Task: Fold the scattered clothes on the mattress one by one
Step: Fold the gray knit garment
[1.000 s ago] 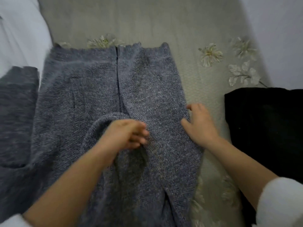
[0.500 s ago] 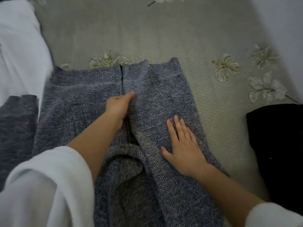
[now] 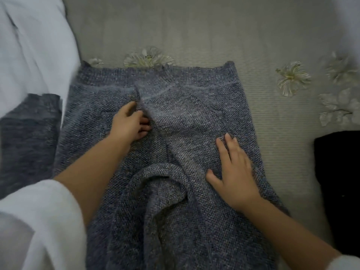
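Beneath right grip (image 3: 234, 173), grey knit garment (image 3: 194, 236), its fold in left grip (image 3: 131, 124)

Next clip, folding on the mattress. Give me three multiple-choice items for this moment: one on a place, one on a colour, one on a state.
1. Where does the black garment lie relative to the grey knit garment?
A) to its right, apart from it
B) spread on top of it
C) tucked under its upper hem

2. What colour is the cloth at the upper left?
A) red
B) white
C) green

3. How is the right hand placed?
A) lifted in a fist
B) holding a hanger
C) flat on the knit, fingers straight

Answers:
1 A, a strip of bare mattress shows between the two.
2 B, it is plain pale white beside the knit.
3 C, the palm and straight fingers lie on the right panel.
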